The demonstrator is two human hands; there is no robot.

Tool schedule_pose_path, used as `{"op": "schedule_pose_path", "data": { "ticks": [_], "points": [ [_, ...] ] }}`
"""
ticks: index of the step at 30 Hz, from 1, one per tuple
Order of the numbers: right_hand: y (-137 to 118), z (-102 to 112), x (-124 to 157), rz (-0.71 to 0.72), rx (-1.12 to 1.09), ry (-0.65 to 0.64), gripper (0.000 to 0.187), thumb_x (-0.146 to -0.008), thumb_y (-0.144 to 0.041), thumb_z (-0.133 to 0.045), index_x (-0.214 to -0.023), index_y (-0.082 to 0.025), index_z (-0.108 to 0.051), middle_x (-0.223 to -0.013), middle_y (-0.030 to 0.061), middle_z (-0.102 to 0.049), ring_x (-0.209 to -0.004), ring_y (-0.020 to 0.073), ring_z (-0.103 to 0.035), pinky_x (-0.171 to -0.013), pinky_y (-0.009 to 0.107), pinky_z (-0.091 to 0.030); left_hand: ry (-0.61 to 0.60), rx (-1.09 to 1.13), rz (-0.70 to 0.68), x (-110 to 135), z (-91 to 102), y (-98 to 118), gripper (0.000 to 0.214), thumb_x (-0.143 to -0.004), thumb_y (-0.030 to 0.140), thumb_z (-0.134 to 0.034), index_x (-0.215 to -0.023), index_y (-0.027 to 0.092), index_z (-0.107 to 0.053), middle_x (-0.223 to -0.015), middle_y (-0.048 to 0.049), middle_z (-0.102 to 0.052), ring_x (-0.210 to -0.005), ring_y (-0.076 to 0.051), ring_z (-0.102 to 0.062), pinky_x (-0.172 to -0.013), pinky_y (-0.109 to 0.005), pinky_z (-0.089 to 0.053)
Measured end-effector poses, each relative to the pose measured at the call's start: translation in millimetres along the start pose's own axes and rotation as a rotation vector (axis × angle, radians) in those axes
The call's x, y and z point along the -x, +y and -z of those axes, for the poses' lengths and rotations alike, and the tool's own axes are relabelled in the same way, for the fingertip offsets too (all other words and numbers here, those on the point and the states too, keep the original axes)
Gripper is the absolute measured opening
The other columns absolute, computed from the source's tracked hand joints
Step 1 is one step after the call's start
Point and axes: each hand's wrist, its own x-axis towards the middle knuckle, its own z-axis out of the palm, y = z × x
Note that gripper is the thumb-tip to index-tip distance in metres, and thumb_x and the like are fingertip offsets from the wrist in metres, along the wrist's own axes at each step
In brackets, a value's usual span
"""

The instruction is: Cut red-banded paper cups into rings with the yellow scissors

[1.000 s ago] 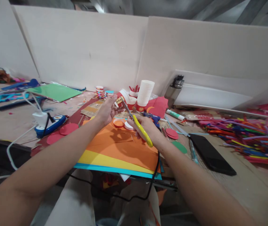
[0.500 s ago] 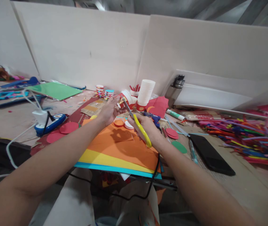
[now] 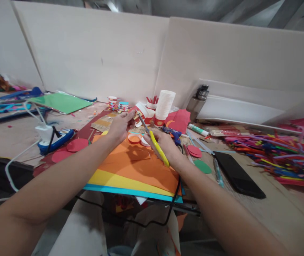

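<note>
My right hand (image 3: 165,145) is closed around the yellow handles of a pair of scissors (image 3: 154,144), whose blades point up and left toward a red and white paper cup (image 3: 140,111). My left hand (image 3: 121,125) pinches that cup at its lower edge, holding it tilted above the table. Below both hands lies a stack of orange, yellow and blue paper sheets (image 3: 133,170), with cut red and white cup rings (image 3: 134,138) resting on it.
A stack of white cups (image 3: 165,105) stands behind the hands, beside a glue stick (image 3: 198,129) and a blue glue gun (image 3: 173,133). A black phone (image 3: 238,174) lies right, pipe cleaners (image 3: 274,153) beyond. A green sheet (image 3: 61,103) and white charger (image 3: 45,133) sit left.
The scissors and my right hand have shifted slightly left and up toward the cup. My left hand has turned the cup a little in its grip.
</note>
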Motion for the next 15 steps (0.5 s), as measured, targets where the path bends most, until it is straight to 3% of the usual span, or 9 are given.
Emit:
{"op": "schedule_pose_path", "data": {
  "ticks": [5,15],
  "points": [
    [5.0,-3.0,-0.4,0.076,0.083,0.035,0.037,-0.089,-0.053,-0.050,-0.079,-0.018,-0.056,-0.079,0.0024,-0.058,-0.072,0.0143,-0.051,-0.065,0.024,-0.038,-0.018,-0.024,-0.013,2.0,-2.3,-0.2,0.032,-0.076,0.029,-0.077,-0.062,0.014,-0.052,-0.057,0.0024,-0.054,-0.048,-0.004,-0.047,-0.047,-0.017,-0.035],
    [0.6,-1.6,1.5,0.020,0.048,0.018,0.039,-0.088,-0.055,-0.049,-0.072,-0.019,-0.051,-0.068,-0.0003,-0.052,-0.062,0.0121,-0.045,-0.055,0.022,-0.032,-0.067,-0.060,-0.023,1.3,-0.8,-0.2,0.037,-0.072,0.034,-0.080,-0.061,0.014,-0.050,-0.060,0.0015,-0.056,-0.050,-0.005,-0.050,-0.048,-0.019,-0.036]
  ]
}}
